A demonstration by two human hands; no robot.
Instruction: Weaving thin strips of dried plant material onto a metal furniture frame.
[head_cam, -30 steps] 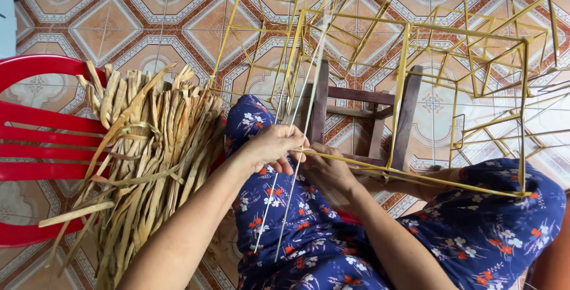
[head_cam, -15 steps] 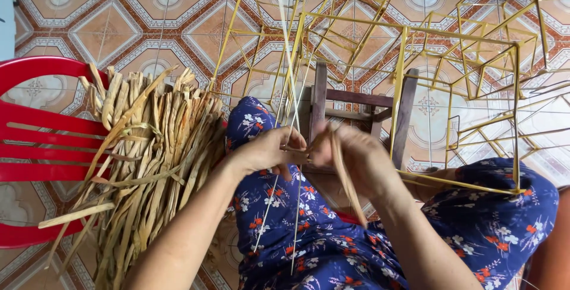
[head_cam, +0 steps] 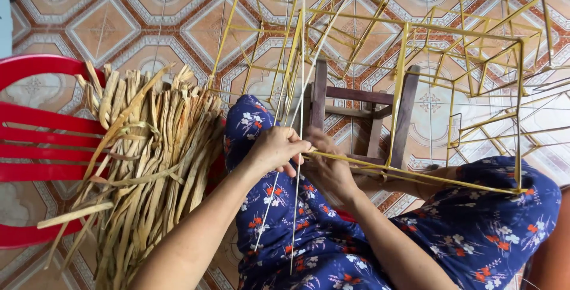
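Both hands meet at the near corner of the yellow cane frame [head_cam: 409, 88], which stands over a small wooden stool [head_cam: 362, 118]. The left hand [head_cam: 276, 147] pinches 2 thin pale strands [head_cam: 297, 207]; the right hand [head_cam: 329, 168] closes on the frame's lower rod. Dried leaf strips [head_cam: 148, 159] lie on a red chair [head_cam: 35, 141].

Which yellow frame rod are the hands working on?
The long yellow rod lying across the lap; both hands meet at its left end, the others stand clear.

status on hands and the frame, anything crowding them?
Left hand pinched on thin pale strands. Right hand gripping the yellow frame bar at the same joint. Wooden stool just behind; dried leaf bundle to the left, apart.
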